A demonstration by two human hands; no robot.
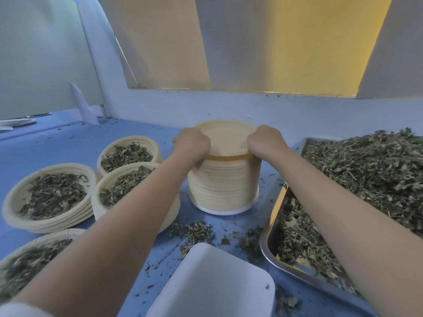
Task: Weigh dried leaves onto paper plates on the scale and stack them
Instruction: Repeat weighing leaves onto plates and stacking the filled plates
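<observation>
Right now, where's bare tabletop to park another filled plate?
Freest patch: blue tabletop far left, between the filled plates and the back wall. A narrower strip lies left of the empty plate stack both hands grip. Crowded: spilled leaves between the white scale and the stack; the steel tray fills the right.

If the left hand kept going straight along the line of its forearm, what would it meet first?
The left hand already grips the top plates of the empty plate stack. Straight on, past the rim, the way looks free until the white back wall, though depth is unclear.
</observation>
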